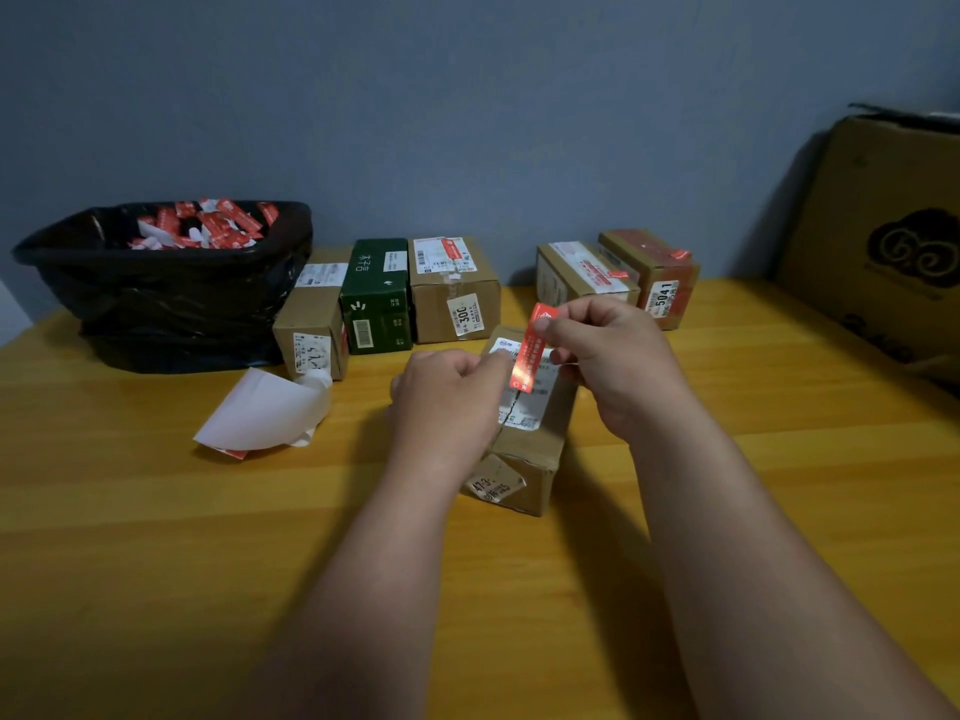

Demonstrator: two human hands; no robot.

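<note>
A small brown cardboard parcel [530, 449] with a white shipping label lies on the wooden table in front of me. A red sticker [531, 350] stands up over its label. My right hand [613, 366] pinches the sticker's upper end between thumb and fingers. My left hand [447, 392] is curled at the parcel's left side, its fingertips at the sticker's lower edge on the label; whether they pinch the sticker is hidden.
A black-lined bin [166, 283] full of red stickers stands at the back left. Several parcels line the back, among them a green box [376, 296]. A sheet of white backing paper [265, 413] lies left of my hands. A large carton [883, 241] leans at the right.
</note>
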